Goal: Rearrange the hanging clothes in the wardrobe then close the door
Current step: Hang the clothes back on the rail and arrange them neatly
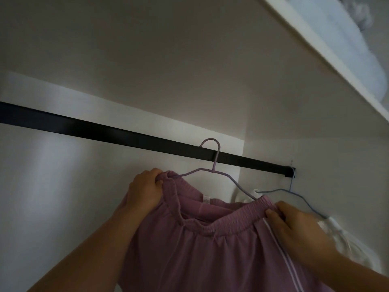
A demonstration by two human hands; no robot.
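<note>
Mauve trousers with an elastic waistband and white side stripes hang on a lilac hanger, hooked over the black wardrobe rail. My left hand pinches the waistband's left end at the hanger's shoulder. My right hand grips the right end of the waistband by the stripes. To the right, a white garment hangs on a blue hanger at the rail's right end, partly hidden behind my right hand.
A white shelf edge runs diagonally across the top right, with pale folded bedding above it. The white back wall lies behind the rail, whose left stretch carries no hangers. The wardrobe door is out of view.
</note>
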